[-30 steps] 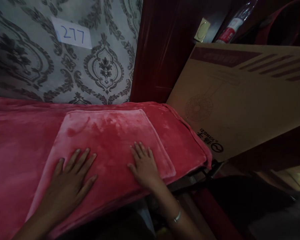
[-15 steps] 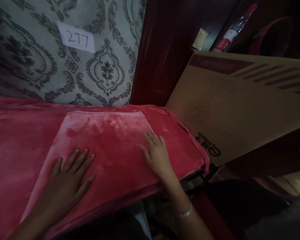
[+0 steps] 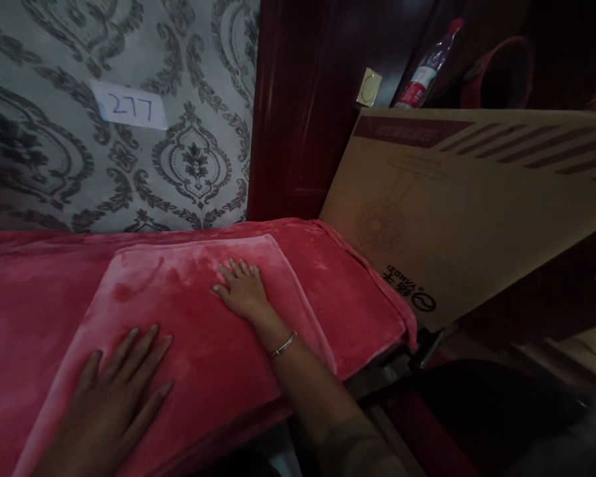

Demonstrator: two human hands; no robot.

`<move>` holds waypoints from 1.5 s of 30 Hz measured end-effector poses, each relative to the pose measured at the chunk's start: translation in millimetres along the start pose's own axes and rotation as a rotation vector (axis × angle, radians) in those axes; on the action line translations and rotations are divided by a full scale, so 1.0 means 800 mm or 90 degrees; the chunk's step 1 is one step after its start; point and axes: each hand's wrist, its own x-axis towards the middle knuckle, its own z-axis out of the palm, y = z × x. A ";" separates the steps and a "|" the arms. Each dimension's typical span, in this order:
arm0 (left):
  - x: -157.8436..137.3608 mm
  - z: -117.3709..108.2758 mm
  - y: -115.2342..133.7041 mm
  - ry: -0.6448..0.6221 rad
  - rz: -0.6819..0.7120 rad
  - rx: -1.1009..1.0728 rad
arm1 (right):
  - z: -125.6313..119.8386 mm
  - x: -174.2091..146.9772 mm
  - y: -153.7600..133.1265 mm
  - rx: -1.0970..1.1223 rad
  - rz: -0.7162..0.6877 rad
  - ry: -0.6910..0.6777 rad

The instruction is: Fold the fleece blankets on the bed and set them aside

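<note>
You're resting your left hand (image 3: 112,397) and right hand (image 3: 246,291) flat on the folded red cloth (image 3: 203,351), fingers spread, grip clamping nothing. Cloth is lying on the red cover (image 3: 340,301). You're risking rucks or a skewed fold if one palm is dragging harder.

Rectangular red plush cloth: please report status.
Left hand, right hand: palms-down on rectangular red plush cloth. Cloth lies flat. Brown cardboard box at right, untouched.

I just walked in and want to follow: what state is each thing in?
Left hand: open, palm down
Right hand: open, palm down
Pink plush cloth: lying flat
Plush cover: underneath, spread out
YANGZI cardboard box: standing, whether sealed unclear
Plastic bottle: capped
Bracelet: worn
Paper marked 277: flat
</note>
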 end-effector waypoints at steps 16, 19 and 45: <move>0.222 0.049 0.044 -0.226 -0.123 0.006 | -0.014 0.006 0.038 -0.034 0.125 -0.003; 0.216 0.045 0.040 -0.230 -0.126 0.004 | -0.027 0.004 0.070 -0.022 0.258 -0.011; 0.204 0.030 -0.032 -0.233 -0.212 0.049 | -0.015 0.081 0.002 -0.063 -0.030 -0.096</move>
